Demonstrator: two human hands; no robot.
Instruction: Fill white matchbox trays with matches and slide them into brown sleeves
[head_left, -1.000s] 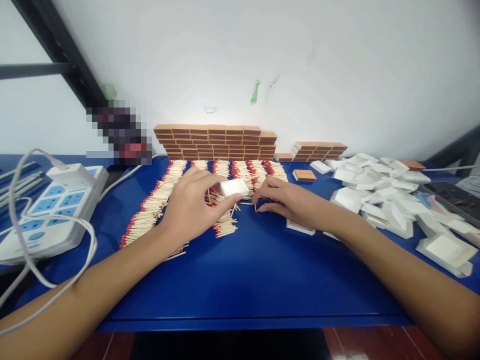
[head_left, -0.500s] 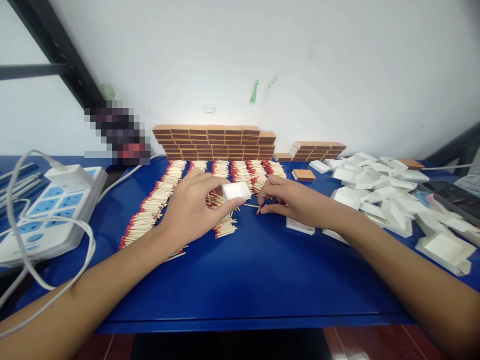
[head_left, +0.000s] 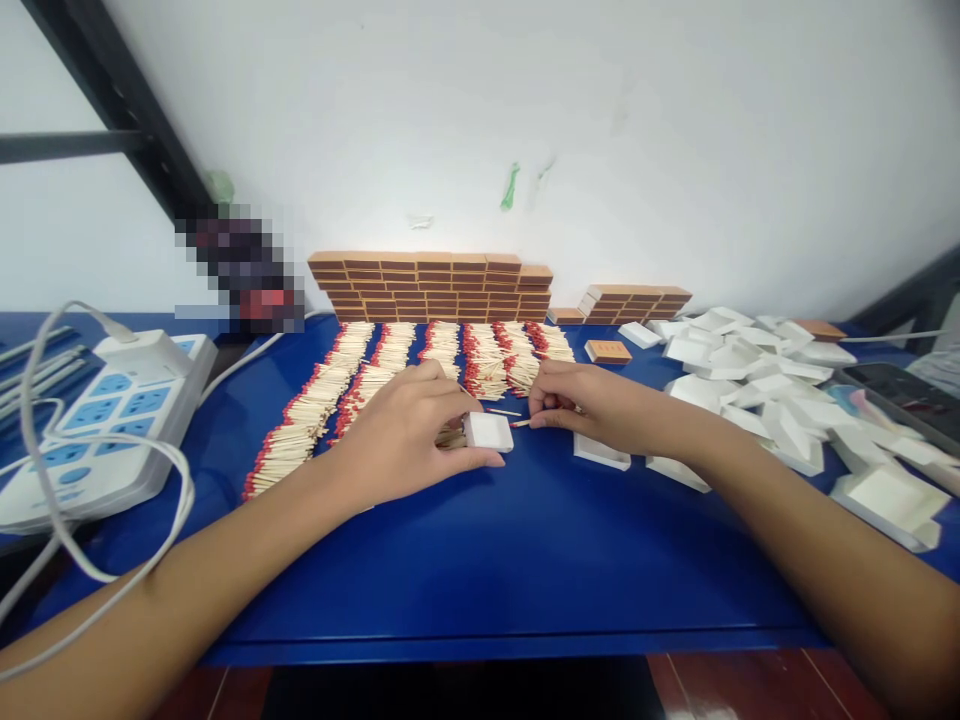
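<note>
Two bare hands operate above the blue bench point(head_left: 487, 560), set back from its front edge. The grip of the left hand point(head_left: 409, 425) is closed on a white tray point(head_left: 489, 432), thumb along the near side and fingers along the far side. The grip of the right hand point(head_left: 574, 400) is pinched on a matchstick point(head_left: 522, 424), which projects from the fingertips toward the tray, near its right end. Just beyond the tray, a loose match point(head_left: 504, 412) lies on the bench. Two spare trays point(head_left: 602, 452) lie below the right wrist and forearm. Beyond the left hand, six rows of red-tipped matches point(head_left: 300, 420) extend forward from the rear of the bench, the outermost row reaching farthest toward the front edge. Along the rear edge, against the wall point(head_left: 435, 130), stand a tall matchbox stack point(head_left: 435, 285) and, to its right, a shorter stack point(head_left: 637, 302). One orange matchbox point(head_left: 608, 351) lies in front of the shorter stack. Toward the right edge are a heap of white trays point(head_left: 750, 380) and a dark phone point(head_left: 907, 400); toward the left edge, a power strip point(head_left: 105, 420).
</note>
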